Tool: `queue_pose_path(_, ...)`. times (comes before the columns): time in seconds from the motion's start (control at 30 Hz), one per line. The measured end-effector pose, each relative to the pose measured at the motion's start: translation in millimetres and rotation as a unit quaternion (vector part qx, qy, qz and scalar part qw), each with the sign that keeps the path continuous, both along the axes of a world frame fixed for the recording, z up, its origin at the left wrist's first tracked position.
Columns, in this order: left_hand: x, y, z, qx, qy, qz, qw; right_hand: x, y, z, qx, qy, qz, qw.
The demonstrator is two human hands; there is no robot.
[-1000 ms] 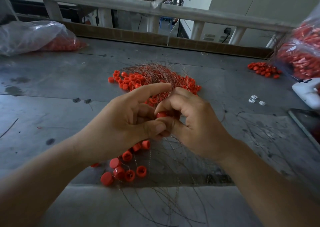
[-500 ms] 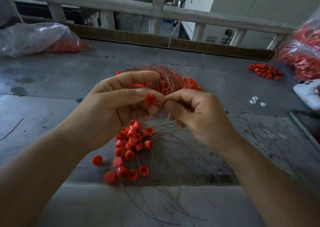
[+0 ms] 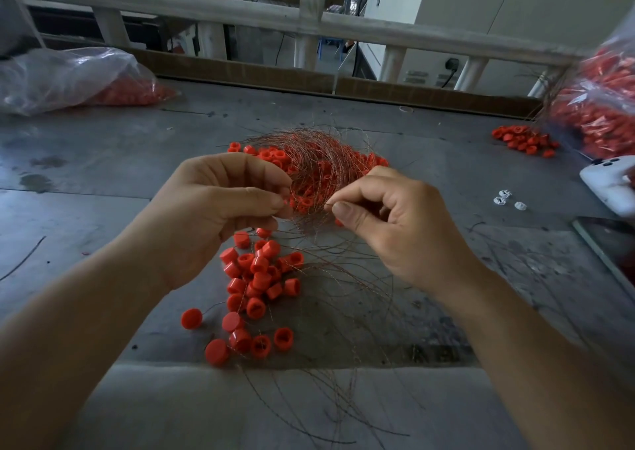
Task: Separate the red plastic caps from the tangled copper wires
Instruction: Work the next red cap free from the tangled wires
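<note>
At the far left of the counter [image 3: 103, 174] lies a clear plastic bag [image 3: 68, 78] with red caps showing through its right end. The left hand [image 3: 213, 209] is raised above the counter, fingers curled, thumb and fingertips pressed together on what looks like a thin strand at the left edge of the copper wires [image 3: 319, 161]. Below and just right of this hand sits a loose pile of red caps [image 3: 257, 278], some on their sides, some with the open end up, with thin wire strands running through and past them toward the near edge. The copper wires form a tangled arc beyond both hands, lying over more red caps. The right hand [image 3: 395, 223] faces the left, thumb and forefinger pinching a strand of the same tangle, the other fingers curled in. Further right lie a few small white pieces [image 3: 505, 198], and beyond them a small heap of caps [image 3: 522, 140]. At the far right edge are a white device [image 3: 608, 185] and a second bag [image 3: 604, 106] full of red caps
</note>
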State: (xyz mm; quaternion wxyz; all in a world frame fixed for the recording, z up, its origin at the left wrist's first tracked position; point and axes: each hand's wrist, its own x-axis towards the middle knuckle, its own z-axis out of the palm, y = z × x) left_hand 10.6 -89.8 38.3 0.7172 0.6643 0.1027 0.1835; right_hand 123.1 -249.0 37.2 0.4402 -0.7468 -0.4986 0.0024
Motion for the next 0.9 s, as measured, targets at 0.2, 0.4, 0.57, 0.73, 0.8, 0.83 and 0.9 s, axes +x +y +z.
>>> queue_pose_path(0.2,1.3,2.1,-3.5,0.145,0.026,0.047,0.988,2.4,-0.4,-1.5,-0.001,-0.019,-0.007,1.0)
queue_pose_path(0.4,1.7,-0.1,-12.6,0.393,0.119,0.044,0.911,3.8,1.6,-9.8,-0.124,-0.044,0.016,0.991)
queue_pose_path(0.57,2.4,0.1,-14.6,0.456,0.137,0.019,0.879,4.1,4.0,-15.7,-0.194,-0.067,0.027,0.978)
queue_pose_path(0.73,5.7,1.6,-18.4,0.439,0.124,0.046,0.889,6.0,2.8,-14.8,-0.192,-0.071,0.024,0.979)
queue_pose_path(0.8,8.2,4.3,-20.9,0.426,0.114,0.085,0.894,6.9,2.2,-14.0,-0.187,-0.065,0.017,0.98)
queue_pose_path(0.83,9.5,6.8,-22.7,0.427,0.11,0.105,0.891,7.6,1.8,-13.4,-0.18,-0.06,0.008,0.982)
queue_pose_path(0.9,12.5,12.2,-26.2,0.446,0.112,0.144,0.876,9.7,0.3,-11.9,-0.157,-0.054,-0.016,0.986)
